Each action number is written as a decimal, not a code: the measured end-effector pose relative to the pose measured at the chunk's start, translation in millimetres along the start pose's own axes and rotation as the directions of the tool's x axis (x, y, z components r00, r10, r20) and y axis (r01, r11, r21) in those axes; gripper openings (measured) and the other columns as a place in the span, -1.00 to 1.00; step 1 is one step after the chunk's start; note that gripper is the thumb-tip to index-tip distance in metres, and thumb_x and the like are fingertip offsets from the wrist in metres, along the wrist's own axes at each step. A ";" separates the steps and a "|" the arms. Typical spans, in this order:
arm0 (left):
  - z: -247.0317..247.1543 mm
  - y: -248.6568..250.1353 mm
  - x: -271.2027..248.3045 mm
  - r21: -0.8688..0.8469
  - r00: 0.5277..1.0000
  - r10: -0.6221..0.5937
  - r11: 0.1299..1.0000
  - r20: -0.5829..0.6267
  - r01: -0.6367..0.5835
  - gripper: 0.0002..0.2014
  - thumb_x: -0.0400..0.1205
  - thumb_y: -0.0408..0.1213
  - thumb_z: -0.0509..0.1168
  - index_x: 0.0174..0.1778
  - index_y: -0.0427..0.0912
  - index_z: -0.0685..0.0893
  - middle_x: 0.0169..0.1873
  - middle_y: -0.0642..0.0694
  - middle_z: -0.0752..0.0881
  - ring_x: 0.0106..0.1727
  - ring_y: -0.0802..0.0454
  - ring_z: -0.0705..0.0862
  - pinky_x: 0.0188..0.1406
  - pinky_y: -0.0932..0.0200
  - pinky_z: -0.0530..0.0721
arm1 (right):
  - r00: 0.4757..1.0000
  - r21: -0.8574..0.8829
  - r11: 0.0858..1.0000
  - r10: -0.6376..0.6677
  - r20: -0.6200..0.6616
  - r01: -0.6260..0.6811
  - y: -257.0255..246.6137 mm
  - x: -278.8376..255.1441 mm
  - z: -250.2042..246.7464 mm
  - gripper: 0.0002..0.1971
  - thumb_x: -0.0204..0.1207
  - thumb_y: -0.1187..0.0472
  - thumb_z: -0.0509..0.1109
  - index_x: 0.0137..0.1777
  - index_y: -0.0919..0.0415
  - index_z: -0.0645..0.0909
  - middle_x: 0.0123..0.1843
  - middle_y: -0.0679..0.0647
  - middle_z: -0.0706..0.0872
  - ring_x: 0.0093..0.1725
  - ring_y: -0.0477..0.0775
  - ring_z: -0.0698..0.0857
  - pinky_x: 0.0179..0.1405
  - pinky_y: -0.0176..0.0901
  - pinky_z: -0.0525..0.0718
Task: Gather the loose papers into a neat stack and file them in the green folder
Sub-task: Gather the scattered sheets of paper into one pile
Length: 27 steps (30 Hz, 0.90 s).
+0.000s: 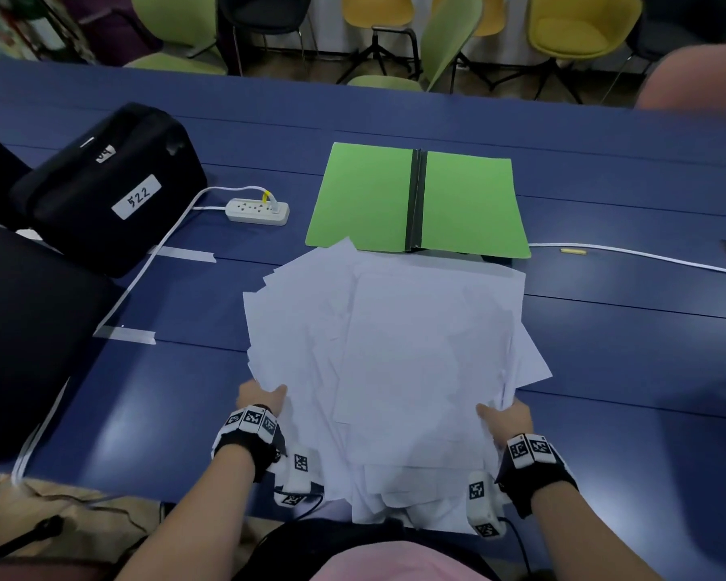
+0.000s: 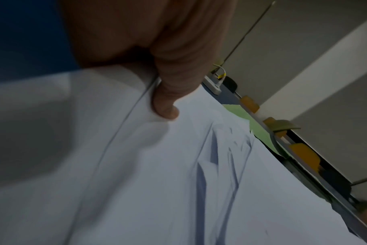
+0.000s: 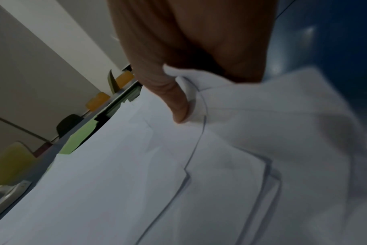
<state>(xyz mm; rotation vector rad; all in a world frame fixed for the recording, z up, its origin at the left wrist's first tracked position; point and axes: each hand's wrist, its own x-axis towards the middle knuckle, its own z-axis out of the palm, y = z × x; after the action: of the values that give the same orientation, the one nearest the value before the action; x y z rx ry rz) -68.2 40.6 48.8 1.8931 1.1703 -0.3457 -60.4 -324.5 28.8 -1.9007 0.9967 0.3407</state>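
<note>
Left hand (image 1: 261, 397) and right hand (image 1: 504, 418) each pinch the fanned papers (image 1: 386, 354) at lower centre, thumbs on top. Risk: the misaligned sheets may slip or crease if lifted before squaring. The green folder (image 1: 416, 201) lies open above.

Messy white papers (image 1: 399, 354), green folder (image 1: 416, 201) open beyond

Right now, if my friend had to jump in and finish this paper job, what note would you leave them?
Left hand: grips the left edge of the papers, thumb on top.
Right hand: grips the right edge the same way.
Papers: one messy, fanned pile on the blue table, corners sticking out, near edge hanging over the table's front edge.
Green folder: lies open and flat just behind the pile; a far paper corner overlaps its near edge.
Done: sheets are pulled together into one pile.
Left: square the edges into a neat stack, lay it in the folder, close it.
</note>
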 end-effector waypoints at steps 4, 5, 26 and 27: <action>-13.7 0.9 4.1 0.016 0.999 0.049 0.999 0.013 -0.050 -0.63 0.54 -0.38 0.42 0.24 -0.47 0.64 0.23 -0.39 0.70 0.27 -0.34 0.66 0.28 -0.08 0.60 | 0.998 -0.039 0.999 -0.037 -0.051 0.035 4.3 -1.7 -11.9 -0.91 0.40 0.37 0.42 -0.12 0.32 0.59 -0.13 0.32 0.70 -0.19 0.26 0.62 -0.20 -0.10 0.52; -18.6 1.1 8.4 0.036 0.998 0.061 0.997 0.010 -0.061 -0.63 0.55 -0.38 0.42 0.25 -0.47 0.64 0.23 -0.39 0.70 0.28 -0.34 0.66 0.27 -0.05 0.60 | 0.997 -0.032 0.999 -0.046 -0.069 0.044 6.4 -0.6 -14.6 -0.92 0.41 0.39 0.41 -0.12 0.32 0.59 -0.10 0.34 0.71 -0.19 0.26 0.61 -0.19 -0.11 0.50; -38.6 -41.3 34.6 -0.141 0.981 -0.136 0.978 0.141 0.156 -0.78 0.47 -0.48 0.49 -0.06 -0.47 0.64 0.00 -0.38 0.75 -0.03 -0.27 0.72 -0.03 -0.14 0.76 | 0.986 0.054 0.997 0.054 0.156 -0.063 32.8 10.9 -36.4 -0.50 0.39 0.43 0.50 0.32 0.53 0.50 0.04 0.43 0.71 -0.18 0.24 0.63 -0.36 -0.10 0.58; -35.7 -43.7 32.2 -0.204 0.986 -0.148 0.966 0.074 0.161 -0.78 0.49 -0.38 0.48 -0.09 -0.45 0.64 -0.03 -0.37 0.75 -0.07 -0.26 0.72 0.06 -0.16 0.72 | 0.985 0.049 0.997 0.050 0.163 -0.059 33.7 9.6 -34.0 -0.49 0.40 0.43 0.48 0.35 0.52 0.49 0.03 0.44 0.71 -0.19 0.24 0.61 -0.39 -0.09 0.57</action>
<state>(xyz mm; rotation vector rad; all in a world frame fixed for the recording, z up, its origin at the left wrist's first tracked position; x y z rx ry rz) -94.5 96.0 27.3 1.6046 1.2673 -0.3455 -85.4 -365.6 20.5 -1.7695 0.9407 0.4874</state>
